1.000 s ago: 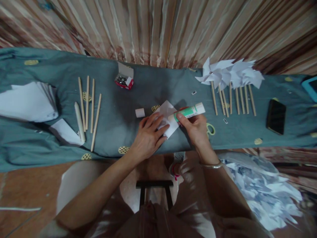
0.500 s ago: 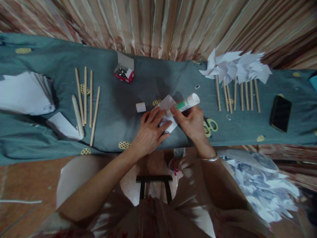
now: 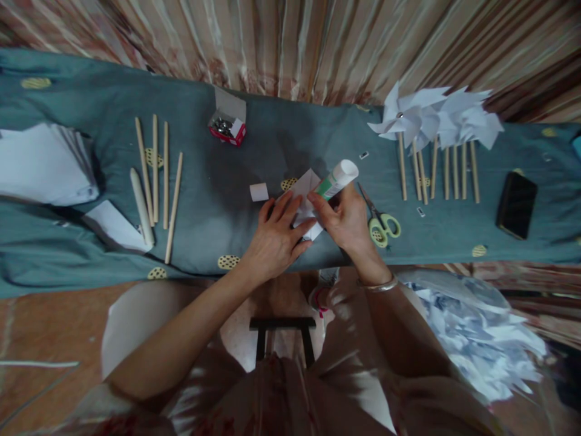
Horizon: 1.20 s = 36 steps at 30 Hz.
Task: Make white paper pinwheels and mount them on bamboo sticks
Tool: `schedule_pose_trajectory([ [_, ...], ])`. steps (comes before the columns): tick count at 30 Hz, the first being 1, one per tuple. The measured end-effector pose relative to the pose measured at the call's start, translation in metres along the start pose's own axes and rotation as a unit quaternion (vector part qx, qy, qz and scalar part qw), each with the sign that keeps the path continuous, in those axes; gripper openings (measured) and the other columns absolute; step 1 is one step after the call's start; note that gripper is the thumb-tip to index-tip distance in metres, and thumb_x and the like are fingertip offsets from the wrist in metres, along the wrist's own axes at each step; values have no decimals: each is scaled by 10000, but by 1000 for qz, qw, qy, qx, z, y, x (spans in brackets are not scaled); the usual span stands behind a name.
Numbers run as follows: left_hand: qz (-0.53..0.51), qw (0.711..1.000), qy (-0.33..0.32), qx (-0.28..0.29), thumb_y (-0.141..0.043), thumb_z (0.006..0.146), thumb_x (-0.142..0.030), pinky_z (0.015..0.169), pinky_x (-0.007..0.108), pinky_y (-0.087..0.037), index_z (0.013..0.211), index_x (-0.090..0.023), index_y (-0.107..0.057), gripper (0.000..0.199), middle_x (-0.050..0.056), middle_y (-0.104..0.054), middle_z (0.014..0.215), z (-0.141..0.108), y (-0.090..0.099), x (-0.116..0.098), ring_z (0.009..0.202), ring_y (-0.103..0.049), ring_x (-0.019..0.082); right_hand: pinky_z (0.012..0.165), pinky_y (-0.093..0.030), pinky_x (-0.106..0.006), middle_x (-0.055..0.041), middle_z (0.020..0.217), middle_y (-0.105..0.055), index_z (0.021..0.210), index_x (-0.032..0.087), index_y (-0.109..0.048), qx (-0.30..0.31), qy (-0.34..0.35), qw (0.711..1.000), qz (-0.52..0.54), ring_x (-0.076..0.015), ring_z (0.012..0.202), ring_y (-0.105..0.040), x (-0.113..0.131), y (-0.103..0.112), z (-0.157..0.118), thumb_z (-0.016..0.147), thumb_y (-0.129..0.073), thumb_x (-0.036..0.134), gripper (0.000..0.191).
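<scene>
A white paper piece [image 3: 308, 181] lies on the cloth in front of me, partly covered by both hands. My left hand [image 3: 276, 239] rests on its left side with fingers spread, pressing it flat. My right hand [image 3: 345, 215] is closed around a green and white glue stick [image 3: 336, 179], tilted with its lower end down at the paper; that tip is hidden by my fingers. Just left of the paper sits a small white cap [image 3: 259, 192]. Green-handled scissors [image 3: 384, 229] lie right of my right hand.
An open red box of metal pieces [image 3: 228, 128] stands behind. To the left are several wooden sticks [image 3: 155, 169] and a paper stack [image 3: 45, 162]. Paper pinwheels [image 3: 436, 118] and a black phone [image 3: 517, 204] lie to the right. A plastic bag of paper [image 3: 476, 339] sits below.
My right hand has shifted slightly left with the glue stick, which now tilts more upright. More of the scissors shows. My left hand stays on the paper.
</scene>
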<state>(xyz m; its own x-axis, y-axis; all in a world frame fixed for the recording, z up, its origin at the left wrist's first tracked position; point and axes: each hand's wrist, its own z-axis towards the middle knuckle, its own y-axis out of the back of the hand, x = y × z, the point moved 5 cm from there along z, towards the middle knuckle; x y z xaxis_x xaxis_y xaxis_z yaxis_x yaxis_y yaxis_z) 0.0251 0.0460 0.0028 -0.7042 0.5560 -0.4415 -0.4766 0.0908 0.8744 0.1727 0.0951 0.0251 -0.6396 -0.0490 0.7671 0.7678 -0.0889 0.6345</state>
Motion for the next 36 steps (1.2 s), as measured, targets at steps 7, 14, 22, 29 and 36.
schedule_pose_trajectory([
  [7, -4, 1000, 4, 8, -549, 947, -464, 1152, 632, -225, 1314, -278, -599, 414, 127, -417, 1549, 1, 1, 0, 1474, -276, 372, 591, -336, -322, 11, 656, -560, 930, 231, -540, 32, -12, 999, -4, -175, 569, -476, 4, -2, 1, 831, -651, 521, 327],
  [14, -6, 1000, 2, 6, -577, 935, -449, 1149, 641, -228, 1313, -271, -599, 418, 134, -422, 1545, 0, 1, -1, 1467, -286, 389, 638, -387, -345, 20, 621, -536, 930, 269, -554, 52, -14, 999, 0, -204, 599, -527, 6, -3, 0, 824, -675, 516, 294],
  [22, -2, 1000, 1, 2, -561, 942, -452, 1152, 649, -211, 1275, -253, -621, 392, 141, -438, 1533, 0, 0, -1, 1462, -299, 389, 641, -425, -354, 10, 647, -574, 929, 279, -536, 78, 20, 996, -36, -209, 607, -554, 14, -4, -3, 854, -617, 579, 319],
  [29, 11, 1000, 3, 6, -572, 936, -450, 1145, 644, -224, 1247, -237, -635, 382, 159, -445, 1524, 0, 1, -1, 1461, -305, 390, 710, -481, -394, -35, 713, -629, 914, 268, -570, 87, 22, 996, -8, -275, 758, -642, 13, -5, -5, 832, -672, 555, 315],
  [36, 4, 1000, 9, 5, -566, 941, -448, 1155, 640, -204, 1290, -267, -612, 396, 130, -432, 1541, 0, 0, -1, 1467, -295, 379, 689, -452, -378, -18, 666, -608, 889, 279, -563, 77, 1, 997, 26, -267, 738, -627, 8, -1, -7, 784, -742, 520, 318],
])
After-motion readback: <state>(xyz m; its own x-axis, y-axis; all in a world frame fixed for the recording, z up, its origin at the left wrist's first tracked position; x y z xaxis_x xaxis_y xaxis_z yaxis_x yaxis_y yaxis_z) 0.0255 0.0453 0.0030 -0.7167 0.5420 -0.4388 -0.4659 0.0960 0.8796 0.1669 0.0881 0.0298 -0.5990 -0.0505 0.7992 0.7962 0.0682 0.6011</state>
